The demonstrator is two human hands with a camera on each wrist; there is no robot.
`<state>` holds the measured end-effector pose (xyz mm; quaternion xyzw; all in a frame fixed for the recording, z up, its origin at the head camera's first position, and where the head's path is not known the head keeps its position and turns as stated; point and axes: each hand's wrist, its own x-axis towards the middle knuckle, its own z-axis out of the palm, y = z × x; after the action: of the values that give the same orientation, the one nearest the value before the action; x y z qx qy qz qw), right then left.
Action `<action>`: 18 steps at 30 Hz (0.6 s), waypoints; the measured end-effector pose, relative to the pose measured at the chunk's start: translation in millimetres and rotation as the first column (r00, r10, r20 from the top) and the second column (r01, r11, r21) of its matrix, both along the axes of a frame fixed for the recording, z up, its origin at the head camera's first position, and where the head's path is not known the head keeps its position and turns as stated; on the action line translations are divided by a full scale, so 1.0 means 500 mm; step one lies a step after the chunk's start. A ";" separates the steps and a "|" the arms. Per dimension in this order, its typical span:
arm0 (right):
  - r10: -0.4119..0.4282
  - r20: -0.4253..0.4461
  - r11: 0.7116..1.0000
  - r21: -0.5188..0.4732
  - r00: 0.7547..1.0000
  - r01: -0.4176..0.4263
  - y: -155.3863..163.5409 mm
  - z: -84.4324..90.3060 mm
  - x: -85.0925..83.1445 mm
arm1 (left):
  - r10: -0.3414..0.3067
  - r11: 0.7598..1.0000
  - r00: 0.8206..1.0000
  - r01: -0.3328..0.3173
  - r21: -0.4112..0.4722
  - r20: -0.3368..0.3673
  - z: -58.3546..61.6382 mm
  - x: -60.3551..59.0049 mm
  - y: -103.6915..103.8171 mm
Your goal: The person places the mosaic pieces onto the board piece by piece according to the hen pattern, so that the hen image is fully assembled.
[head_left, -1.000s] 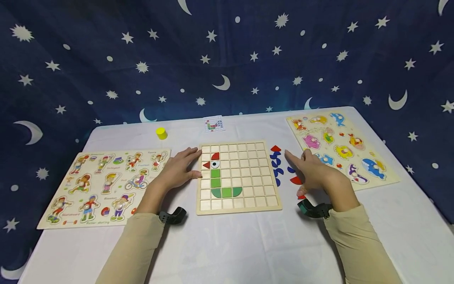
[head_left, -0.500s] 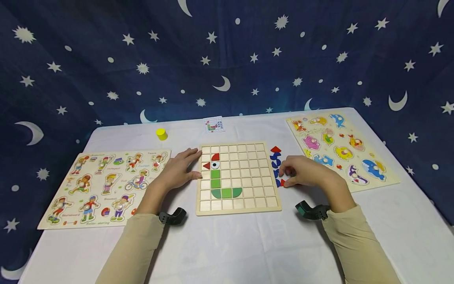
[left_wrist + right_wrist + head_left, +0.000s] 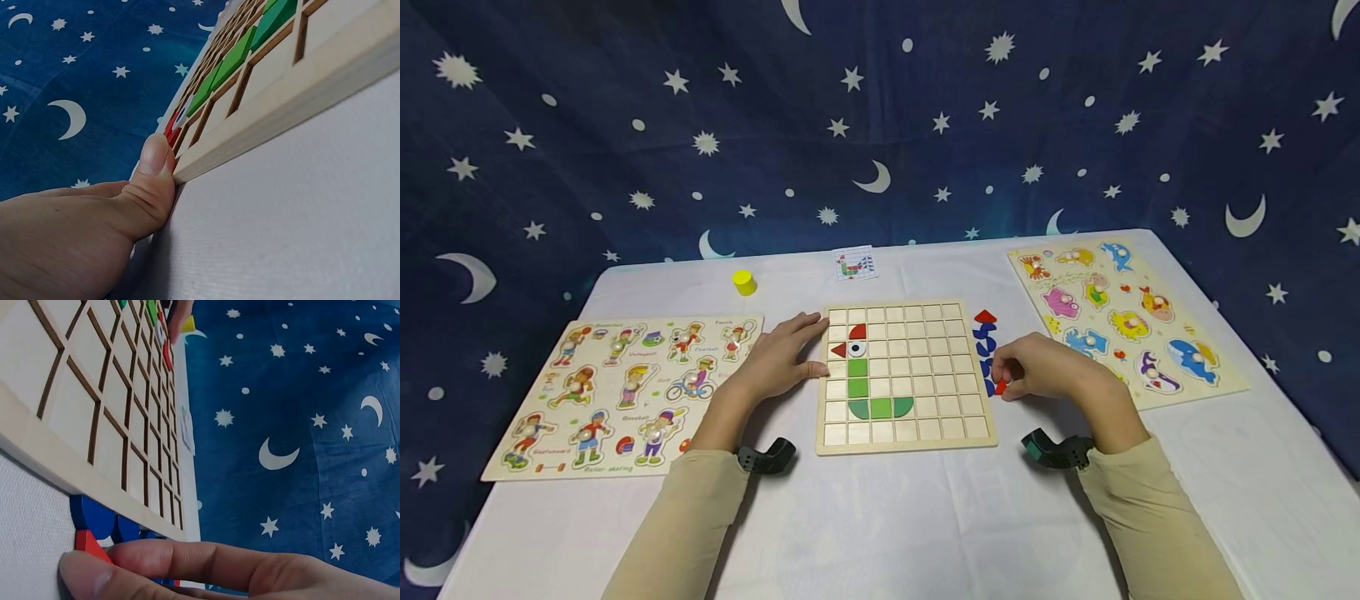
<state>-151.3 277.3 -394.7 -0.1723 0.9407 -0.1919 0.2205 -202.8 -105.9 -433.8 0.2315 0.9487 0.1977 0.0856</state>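
At the left of the head view, a sports-figure puzzle board point(image 3: 625, 392) lies flat on the white table point(image 3: 880, 517). Above it and to the right, a small yellow cylinder point(image 3: 744, 282) stands near the table's far edge.

The left hand point(image 3: 778, 360) rests at centre-left, fingers straight and loosely together, touching the left edge of the wooden grid board point(image 3: 925, 417). The left wrist view shows the thumb point(image 3: 153, 164) pressed against that board's side; nothing is held.

The grid board occupies the centre of the frame. Its left columns carry a red triangle point(image 3: 838, 350), a red quarter-round piece point(image 3: 857, 332), an eye tile point(image 3: 856, 348), two green squares point(image 3: 856, 377) and a row of green pieces point(image 3: 881, 407) below them. A small pattern card point(image 3: 854, 265) lies above the board, toward the backdrop.

Just right of the board, a red triangle piece point(image 3: 985, 317) lies at the top of a short column of blue pieces point(image 3: 984, 342).

The right hand point(image 3: 1045, 367) sits at centre-right, just beside the board's right edge. Its fingers are curled narrow and pinch a small red piece point(image 3: 1001, 386) low against the table. In the right wrist view the red piece point(image 3: 90, 542) lies under the fingertips point(image 3: 87, 578), touching the blue pieces point(image 3: 94, 515).

At the upper right, a sea-animal puzzle board point(image 3: 1120, 317) lies well apart from the hand.
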 end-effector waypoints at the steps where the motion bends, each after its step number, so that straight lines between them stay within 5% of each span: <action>1: -0.001 -0.002 1.000 0.006 1.000 0.001 -0.001 0.001 0.000 | 0.000 1.000 1.000 0.000 0.000 0.000 0.000 0.000 0.000; 18: -0.014 -0.032 0.997 0.069 0.999 0.016 -0.010 0.010 0.005 | -0.005 1.000 1.000 0.005 -0.008 -0.006 0.001 -0.002 0.000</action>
<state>-148.9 272.1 -389.7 -0.1605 0.9513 -0.1581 0.2103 -203.6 -105.9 -433.3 0.2339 0.9492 0.1928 0.0842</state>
